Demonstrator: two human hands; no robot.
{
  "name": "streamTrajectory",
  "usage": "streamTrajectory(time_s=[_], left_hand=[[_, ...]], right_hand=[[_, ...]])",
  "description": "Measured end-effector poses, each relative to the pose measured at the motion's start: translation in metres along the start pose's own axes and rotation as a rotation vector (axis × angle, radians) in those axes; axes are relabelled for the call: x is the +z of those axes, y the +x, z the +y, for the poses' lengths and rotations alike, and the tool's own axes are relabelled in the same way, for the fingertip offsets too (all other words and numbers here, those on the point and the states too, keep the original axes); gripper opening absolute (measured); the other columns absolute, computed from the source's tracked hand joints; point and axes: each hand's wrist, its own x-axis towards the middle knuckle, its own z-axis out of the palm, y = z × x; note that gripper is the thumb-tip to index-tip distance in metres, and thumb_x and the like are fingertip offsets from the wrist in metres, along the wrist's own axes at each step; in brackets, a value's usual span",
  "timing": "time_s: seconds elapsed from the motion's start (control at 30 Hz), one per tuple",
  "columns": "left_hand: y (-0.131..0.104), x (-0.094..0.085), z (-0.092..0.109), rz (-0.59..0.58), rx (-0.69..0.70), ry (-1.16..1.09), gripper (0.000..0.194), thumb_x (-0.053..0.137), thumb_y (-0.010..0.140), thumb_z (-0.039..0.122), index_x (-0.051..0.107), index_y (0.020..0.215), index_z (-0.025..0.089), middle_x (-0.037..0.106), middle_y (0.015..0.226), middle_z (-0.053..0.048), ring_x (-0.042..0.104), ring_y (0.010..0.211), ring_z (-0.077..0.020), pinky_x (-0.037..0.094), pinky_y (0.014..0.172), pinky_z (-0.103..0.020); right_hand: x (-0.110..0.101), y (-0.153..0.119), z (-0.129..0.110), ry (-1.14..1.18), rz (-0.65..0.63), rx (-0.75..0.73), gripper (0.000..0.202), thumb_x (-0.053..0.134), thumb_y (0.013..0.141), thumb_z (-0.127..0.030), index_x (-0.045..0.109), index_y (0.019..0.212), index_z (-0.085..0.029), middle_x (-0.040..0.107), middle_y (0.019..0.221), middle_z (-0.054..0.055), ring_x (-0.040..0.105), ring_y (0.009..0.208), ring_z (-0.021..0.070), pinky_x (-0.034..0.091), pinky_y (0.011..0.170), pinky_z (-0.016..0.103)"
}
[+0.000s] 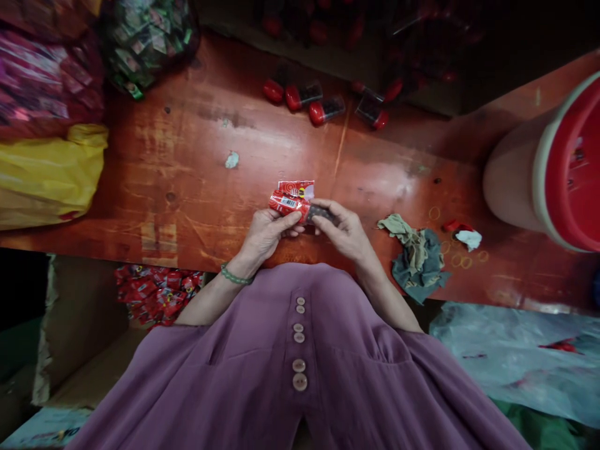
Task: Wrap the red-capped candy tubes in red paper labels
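Observation:
Close to the table's front edge, both hands meet on a small clear jar (319, 214) with dark contents. A red printed plastic sleeve (288, 201) with a barcode covers the jar's left end. My left hand (269, 232), with a green bead bracelet above the wrist, pinches this sleeve between thumb and fingers. My right hand (344, 230) is closed round the jar's bare right end. Another red printed piece (300, 185) shows just behind the sleeve; whether it is part of it I cannot tell. The jar's underside is hidden by the fingers.
Several red-lidded jars (327, 110) lie at the back by a dark box. Bags of packets (150, 44) and a yellow bag (51, 172) stand left. Right are crumpled cloths (417, 256), rubber bands (462, 259) and a red-topped bucket (525, 169). Red packets (159, 290) fill a lower-left box.

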Motion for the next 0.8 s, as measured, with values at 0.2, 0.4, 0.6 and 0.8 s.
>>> streamTrajectory(time_s=[0.2,0.4,0.6,0.8], left_hand=[[0.005,0.001,0.004,-0.002,0.023,0.019,0.041,0.086,0.061,0.05,0.072,0.077,0.015,0.071,0.063,-0.001,0.065,0.054,-0.0107,0.052,0.052,-0.022],[0.006,-0.001,0.005,0.07,0.137,-0.019,0.042,0.084,0.063,0.055,0.069,0.075,0.017,0.072,0.07,-0.001,0.065,0.058,-0.0115,0.053,0.06,-0.026],[0.007,-0.001,0.006,0.146,0.204,-0.139,0.037,0.085,0.063,0.05,0.068,0.067,0.017,0.07,0.065,0.0,0.065,0.064,-0.0132,0.052,0.065,-0.028],[0.009,0.004,0.01,0.182,0.237,-0.306,0.036,0.092,0.054,0.042,0.071,0.067,0.016,0.072,0.069,0.001,0.064,0.065,-0.0111,0.052,0.072,-0.027]], right_hand=[[0.021,-0.001,0.006,-0.067,0.115,-0.063,0.045,0.056,0.094,-0.047,0.054,0.133,-0.025,0.066,0.11,0.007,0.063,0.072,0.0133,0.059,0.074,0.034],[0.03,0.007,0.003,0.079,0.041,-0.016,0.053,0.053,0.094,-0.053,0.046,0.139,-0.025,0.062,0.078,-0.001,0.063,0.07,0.0147,0.058,0.074,0.033],[0.03,0.011,0.002,0.139,-0.012,-0.012,0.055,0.057,0.092,-0.055,0.047,0.136,-0.025,0.067,0.095,0.003,0.067,0.078,0.0147,0.059,0.079,0.033],[0.024,0.015,0.009,0.34,0.03,0.044,0.041,0.07,0.084,-0.05,0.06,0.112,-0.023,0.068,0.072,-0.004,0.066,0.063,0.0104,0.058,0.067,0.025]])
